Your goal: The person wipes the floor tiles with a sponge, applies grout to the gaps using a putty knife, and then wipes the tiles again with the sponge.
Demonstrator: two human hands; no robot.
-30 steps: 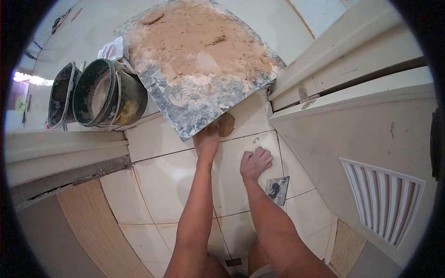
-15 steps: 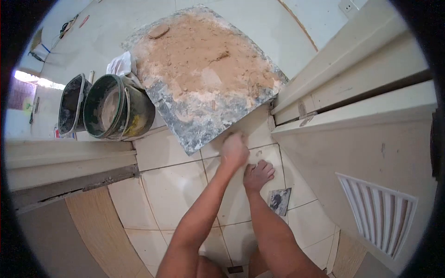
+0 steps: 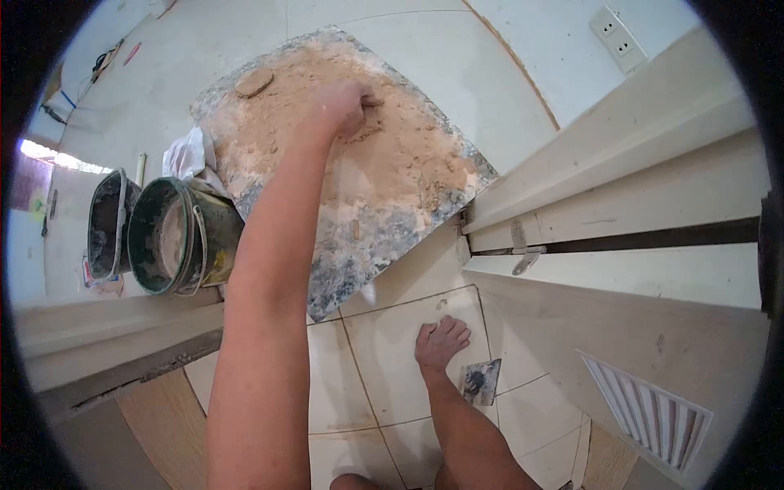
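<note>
My left hand (image 3: 341, 106) reaches far out over the board (image 3: 343, 261), its fingers curled into a heap of pinkish-brown powder (image 3: 286, 131). Whatever the fingertips hold is hidden. Palm down, my right hand (image 3: 443, 343) leans on the cream floor tile (image 3: 384, 327) with its fingers apart. Just beside its wrist lies a dark-smeared flat square piece (image 3: 481, 381). A round tan disc (image 3: 254, 82) rests on the powder near the board's far left corner.
Left of the board stand a green bucket (image 3: 188, 237) with tan residue inside and a dark pail (image 3: 106, 224). Behind them is a crumpled white bag (image 3: 189, 155). A door with a vent (image 3: 649, 408) and its frame close off the right side.
My left hand has gone from the tile at the board's near edge forward to the powder. The right hand stays on the floor; its fingers look more spread. The view has shifted.
</note>
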